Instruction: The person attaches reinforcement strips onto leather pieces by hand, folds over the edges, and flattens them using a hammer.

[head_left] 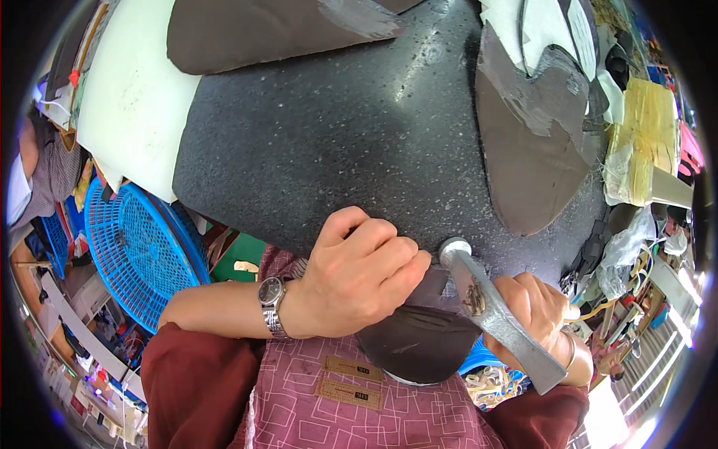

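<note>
My left hand [363, 277], with a metal watch on its wrist, is closed at the near edge of a black speckled slab [336, 142]. It grips a dark brown sheet piece [419, 344] that hangs over that edge in front of my apron; the fingertips are hidden. To the right, my right hand [531, 310] is wrapped round a hammer [508, 318]. The hammer's round face is at or just above the slab's edge, close to my left knuckles; contact cannot be made out. Its wooden handle is mostly covered by my fingers.
Brown cut pieces with grey smears lie on the slab, one at the far side [269, 34] and one at the right [531, 165]. A white sheet [142, 97] lies at the left. Blue plastic baskets [142, 239] stand lower left. Yellow wrapped stock [647, 135] is at the right.
</note>
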